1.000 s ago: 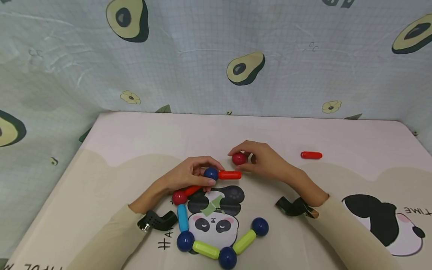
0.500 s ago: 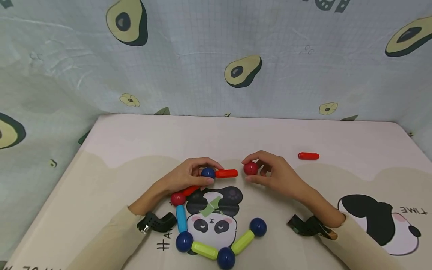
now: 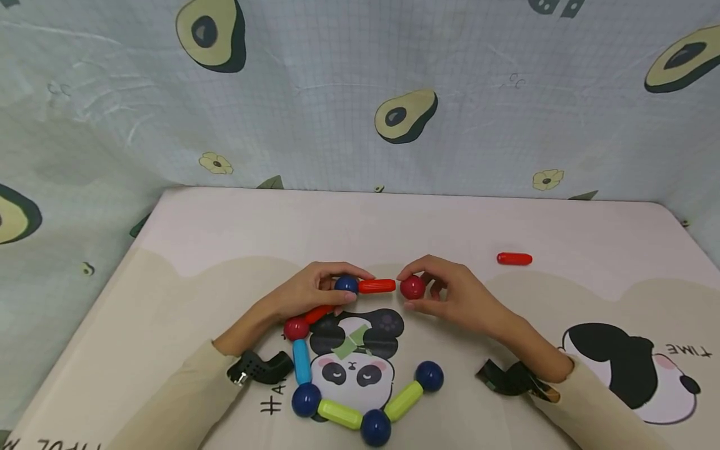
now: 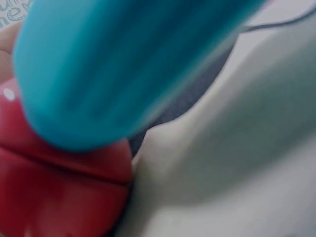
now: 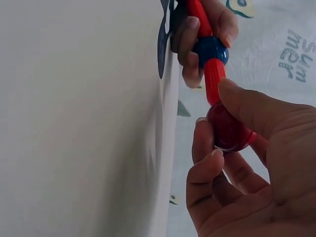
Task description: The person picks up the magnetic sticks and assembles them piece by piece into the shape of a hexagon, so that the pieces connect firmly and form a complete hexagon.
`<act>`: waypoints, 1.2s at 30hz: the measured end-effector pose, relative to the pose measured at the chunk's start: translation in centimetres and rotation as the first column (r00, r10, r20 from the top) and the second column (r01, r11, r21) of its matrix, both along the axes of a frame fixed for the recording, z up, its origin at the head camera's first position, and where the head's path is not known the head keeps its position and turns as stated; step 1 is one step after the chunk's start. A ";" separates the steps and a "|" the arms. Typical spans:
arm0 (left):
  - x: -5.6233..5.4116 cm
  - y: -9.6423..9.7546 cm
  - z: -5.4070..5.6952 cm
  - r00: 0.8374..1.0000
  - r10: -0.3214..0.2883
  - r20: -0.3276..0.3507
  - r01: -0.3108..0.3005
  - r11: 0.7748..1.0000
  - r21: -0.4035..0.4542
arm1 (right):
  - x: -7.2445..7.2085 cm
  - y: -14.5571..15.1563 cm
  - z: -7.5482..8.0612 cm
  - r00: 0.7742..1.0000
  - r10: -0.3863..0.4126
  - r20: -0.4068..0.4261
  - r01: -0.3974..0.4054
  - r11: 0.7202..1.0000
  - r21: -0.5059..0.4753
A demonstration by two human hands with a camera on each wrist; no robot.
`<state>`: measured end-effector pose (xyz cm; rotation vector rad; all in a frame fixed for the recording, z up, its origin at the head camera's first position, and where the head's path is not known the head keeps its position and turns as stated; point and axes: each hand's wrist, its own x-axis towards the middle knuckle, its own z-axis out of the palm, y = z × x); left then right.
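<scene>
In the head view my left hand [image 3: 306, 289] grips a blue ball [image 3: 346, 284] between thumb and fingers. A red rod [image 3: 377, 286] points right from that ball, and another red rod [image 3: 319, 314] runs down to a red ball [image 3: 296, 328]. My right hand [image 3: 455, 290] pinches a second red ball [image 3: 413, 287] at the free end of the first rod. Whether ball and rod touch is hard to tell. Up close in the left wrist view, a light blue rod [image 4: 118, 64] meets a red ball [image 4: 59, 192].
From the light blue rod [image 3: 302, 361] the chain continues through a blue ball [image 3: 306, 400], a lime rod [image 3: 340, 414], another blue ball [image 3: 375, 428] and a second lime rod [image 3: 404, 402] to an end blue ball [image 3: 429, 376]. A loose red rod [image 3: 514, 259] lies at the back right.
My right hand first moved right and nearer with its red ball, then slightly back left, level with the rod's end. My left hand stays nearly still; the rod it steadies has tilted up slightly.
</scene>
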<state>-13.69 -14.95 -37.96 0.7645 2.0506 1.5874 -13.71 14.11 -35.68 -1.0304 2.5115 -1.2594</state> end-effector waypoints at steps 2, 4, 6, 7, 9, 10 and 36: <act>0.0 0.0 0.0 1.000 -0.004 0.001 0.004 1.000 0.002 | 0.0 0.0 0.0 1.000 0.000 0.002 0.000 1.000 0.006; -0.1 0.0 0.0 1.000 -0.006 0.000 0.006 1.000 0.002 | 0.0 0.0 0.0 1.000 0.000 0.004 0.000 1.000 0.007; -0.1 0.0 -0.1 1.000 -0.007 -0.004 0.007 1.000 0.000 | 0.0 -0.1 0.0 1.000 0.002 0.003 -0.002 1.000 0.007; -0.1 0.0 -0.1 1.000 -0.007 -0.006 0.007 1.000 0.001 | 0.0 -0.1 0.0 1.000 0.002 0.002 -0.002 1.000 0.007; -0.1 0.0 -0.1 1.000 -0.008 -0.010 0.008 1.000 0.001 | 0.0 -0.1 0.0 1.000 0.005 0.000 -0.005 1.000 0.005; -0.1 0.0 0.0 1.000 -0.009 -0.012 0.009 1.000 0.003 | 0.0 -0.1 0.0 1.000 0.005 -0.002 -0.005 1.000 0.005; -0.1 0.1 -0.4 0.993 -0.058 0.105 0.044 0.990 0.134 | 0.2 0.0 0.2 0.999 0.012 0.050 -0.012 1.000 0.002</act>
